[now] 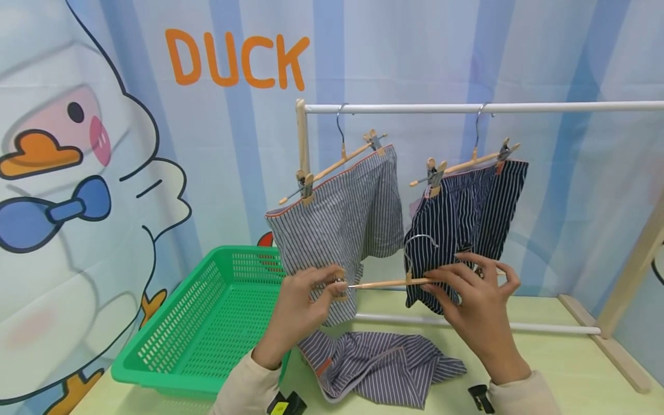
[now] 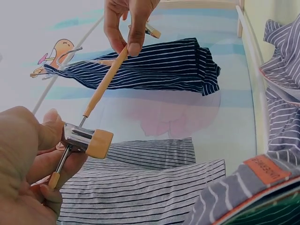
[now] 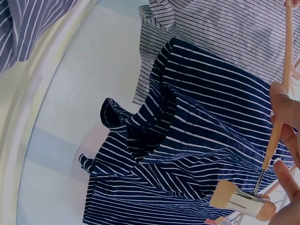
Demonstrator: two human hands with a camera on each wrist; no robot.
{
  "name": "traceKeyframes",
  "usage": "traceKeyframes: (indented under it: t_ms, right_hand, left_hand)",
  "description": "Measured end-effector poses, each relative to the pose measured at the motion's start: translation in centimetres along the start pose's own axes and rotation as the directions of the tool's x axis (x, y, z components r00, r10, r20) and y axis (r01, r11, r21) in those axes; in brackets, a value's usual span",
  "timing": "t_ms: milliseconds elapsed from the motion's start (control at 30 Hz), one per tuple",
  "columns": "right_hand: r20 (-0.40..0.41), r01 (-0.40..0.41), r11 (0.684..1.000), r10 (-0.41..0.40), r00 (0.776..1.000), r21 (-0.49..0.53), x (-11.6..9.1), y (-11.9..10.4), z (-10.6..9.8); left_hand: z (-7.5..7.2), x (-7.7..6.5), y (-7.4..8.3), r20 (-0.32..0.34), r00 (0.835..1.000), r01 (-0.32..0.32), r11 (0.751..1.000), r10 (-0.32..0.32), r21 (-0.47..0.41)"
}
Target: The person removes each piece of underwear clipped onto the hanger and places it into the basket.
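On the backdrop (image 1: 399,52), head view alone shows DUCK (image 1: 246,62); left hand (image 1: 301,307), right hand (image 1: 477,308) hold 1 hanger (image 1: 384,284).

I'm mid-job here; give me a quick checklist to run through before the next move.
1. Right hand steadying the held hanger: ok, thumb and fingers pinch it.
2. Left hand on that hanger's left clip: ok, pinched.
3. Left clip open wide enough for fabric: cannot tell.
4. Loose striped shorts clipped on: not ok, they lie rumpled on the table.
5. Light grey shorts secure: ok, two clips, hung from the rail.
6. Navy shorts secure: ok, likewise.
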State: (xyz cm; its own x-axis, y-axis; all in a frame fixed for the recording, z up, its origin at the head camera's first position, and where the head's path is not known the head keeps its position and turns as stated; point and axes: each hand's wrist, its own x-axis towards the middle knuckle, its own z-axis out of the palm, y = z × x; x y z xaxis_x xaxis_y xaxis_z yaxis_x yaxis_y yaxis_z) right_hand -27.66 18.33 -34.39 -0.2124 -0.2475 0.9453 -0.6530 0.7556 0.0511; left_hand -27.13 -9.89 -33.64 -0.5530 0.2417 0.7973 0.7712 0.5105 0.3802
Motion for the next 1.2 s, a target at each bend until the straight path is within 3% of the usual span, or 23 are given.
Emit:
traceKeyframes:
  t_ms: [167,333,833,1100,1200]
  right_hand:
    - [-0.033,0.021,1.0,-0.022,0.999,-0.022,0.1,-0.2,0.1]
    - [-0.005,0.043,0.998,-0.043,0.999,-0.046,0.0,-0.2,0.2]
    - [0.009,0.093,0.995,-0.092,0.996,-0.043,-0.5,-0.7,1.0]
    - [0.06,0.141,0.988,-0.138,0.989,-0.057,-0.4,-1.0,0.9]
    - [0.032,0.144,0.987,-0.143,0.989,-0.069,-0.3,-1.0,0.9]
  left_hand:
    - [0.2,0.0,0.1,0.009,1.0,0.005,0.999,-0.005,-0.037]
    - [0.4,0.1,0.5,0.033,0.999,0.021,0.996,-0.019,-0.082]
    - [0.9,-0.2,0.9,0.018,1.0,0.022,0.996,-0.02,-0.084]
    - [1.0,-0.2,1.0,0.015,1.0,0.024,0.996,-0.023,-0.083]
    - [1.1,-0.2,1.2,0.028,0.999,0.026,0.995,-0.024,-0.092]
